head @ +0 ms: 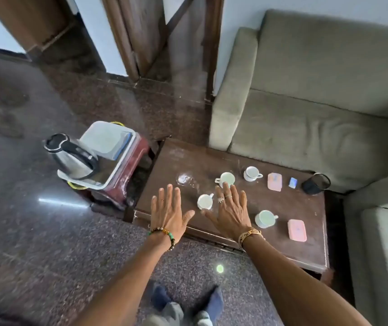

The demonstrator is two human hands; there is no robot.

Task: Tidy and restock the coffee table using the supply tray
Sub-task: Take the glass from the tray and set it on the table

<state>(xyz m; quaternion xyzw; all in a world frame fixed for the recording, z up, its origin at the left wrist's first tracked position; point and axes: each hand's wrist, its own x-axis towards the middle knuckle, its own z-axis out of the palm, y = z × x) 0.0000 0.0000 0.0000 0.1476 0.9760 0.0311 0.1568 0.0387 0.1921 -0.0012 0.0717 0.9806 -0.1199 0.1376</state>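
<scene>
Soft, even daylight, glare streaks on the polished floor, edges bowed and perhaps slightly blurred.

A single wide-angle camera sits on the person's head and faces forward and steeply down. It looks from above the near long edge of the surface, close enough that both forearms enter from the bottom edge, with the left hand and right hand near the picture's middle. The person's feet show at the bottom centre on the floor. The wide field also takes in the tray at left, the sofa at upper right and a door frame along the top.
</scene>
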